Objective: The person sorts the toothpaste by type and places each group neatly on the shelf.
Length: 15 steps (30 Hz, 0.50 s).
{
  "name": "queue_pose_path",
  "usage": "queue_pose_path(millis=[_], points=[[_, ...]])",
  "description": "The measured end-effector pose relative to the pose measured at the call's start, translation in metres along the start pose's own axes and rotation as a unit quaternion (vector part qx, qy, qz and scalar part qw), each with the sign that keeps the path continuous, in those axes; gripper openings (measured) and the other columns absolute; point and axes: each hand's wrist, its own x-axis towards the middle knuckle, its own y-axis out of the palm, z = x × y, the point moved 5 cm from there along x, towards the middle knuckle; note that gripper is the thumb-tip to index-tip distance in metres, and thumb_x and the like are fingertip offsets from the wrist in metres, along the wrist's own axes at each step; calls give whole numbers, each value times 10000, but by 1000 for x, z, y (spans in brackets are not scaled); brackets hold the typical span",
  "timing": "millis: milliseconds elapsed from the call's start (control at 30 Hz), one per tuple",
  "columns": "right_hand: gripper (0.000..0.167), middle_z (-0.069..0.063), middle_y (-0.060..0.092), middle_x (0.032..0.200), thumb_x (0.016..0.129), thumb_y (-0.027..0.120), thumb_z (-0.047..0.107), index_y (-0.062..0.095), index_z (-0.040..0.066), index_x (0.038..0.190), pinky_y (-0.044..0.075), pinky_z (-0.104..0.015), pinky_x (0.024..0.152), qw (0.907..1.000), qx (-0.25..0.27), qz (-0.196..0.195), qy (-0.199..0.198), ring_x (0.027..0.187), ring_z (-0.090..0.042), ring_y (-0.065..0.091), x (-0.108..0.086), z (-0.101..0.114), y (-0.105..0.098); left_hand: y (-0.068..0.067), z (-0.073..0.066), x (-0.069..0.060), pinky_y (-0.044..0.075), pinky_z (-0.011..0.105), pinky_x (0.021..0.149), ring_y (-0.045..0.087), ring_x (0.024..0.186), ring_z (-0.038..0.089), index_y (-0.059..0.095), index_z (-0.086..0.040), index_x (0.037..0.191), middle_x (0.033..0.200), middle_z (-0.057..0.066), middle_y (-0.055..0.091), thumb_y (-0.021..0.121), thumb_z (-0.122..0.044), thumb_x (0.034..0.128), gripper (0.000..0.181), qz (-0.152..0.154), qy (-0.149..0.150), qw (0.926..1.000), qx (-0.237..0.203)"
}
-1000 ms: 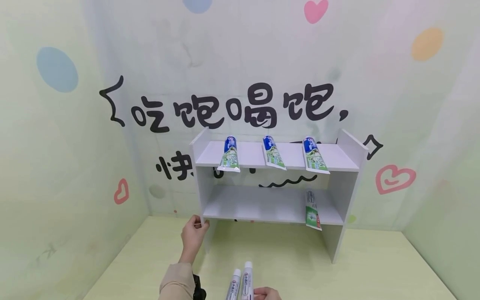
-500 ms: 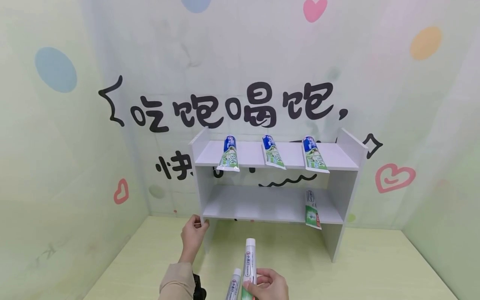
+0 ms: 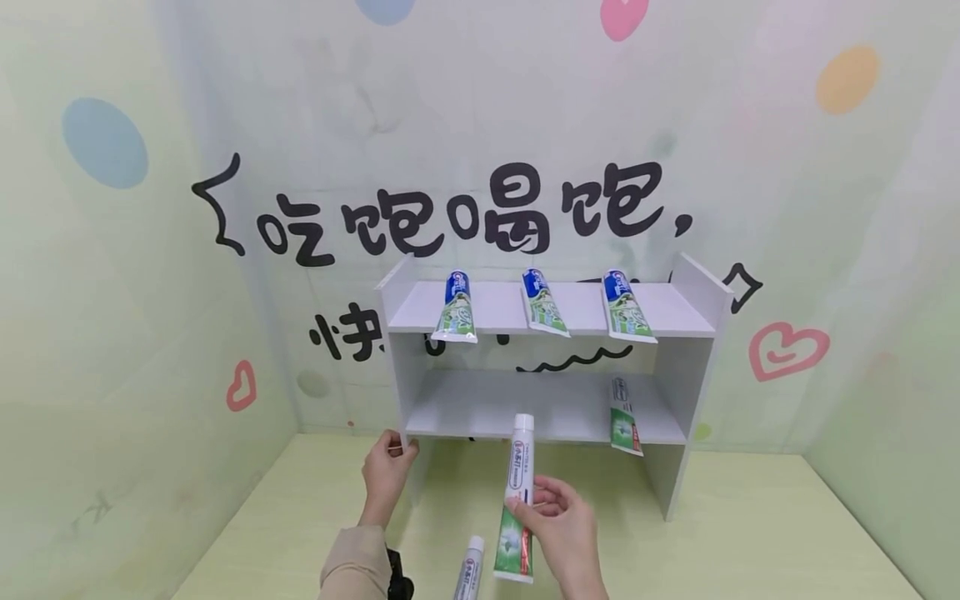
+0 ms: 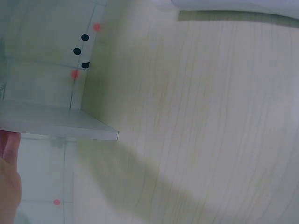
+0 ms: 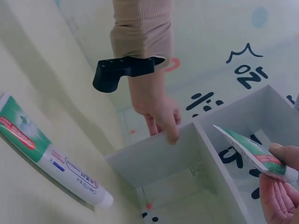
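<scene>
In the head view my right hand (image 3: 564, 529) pinches a white and green toothpaste tube (image 3: 516, 500) between thumb and fingers. The tube points cap up, in front of the lower board of a white shelf (image 3: 487, 408). At the shelf's left side panel, my left hand (image 3: 386, 477) grips the edge just under that board; the left wrist view shows only part of this hand (image 4: 8, 186) beside the panel (image 4: 56, 125). A second similar tube (image 5: 56, 156) lies on the table, seen whole-length in the right wrist view and cut off at the head view's bottom.
Three blue and green toothpaste tubes lie spaced along the top board, the left one (image 3: 456, 308), the middle one (image 3: 544, 304) and the right one (image 3: 627, 308). One white and green tube (image 3: 625, 417) rests at the lower board's right end. A printed wall (image 3: 480, 100) stands behind.
My right hand has lifted one white and green tube off the table and carried it forward and up toward the lower board. The left hand stays at the side panel.
</scene>
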Motion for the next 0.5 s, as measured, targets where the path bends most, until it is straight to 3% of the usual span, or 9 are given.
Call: queue_pose_path(millis=[500], points=[[460,-143,657,942,680,773,130,611,-5,1088,501,-168,638,9963,214,-687,-470,717,-101,595,33,19,-11,0,6,2,520,299,656,657,832,238,581,-42,841,896,142,674,641,-140,786,128,-108,5,9999,-94]])
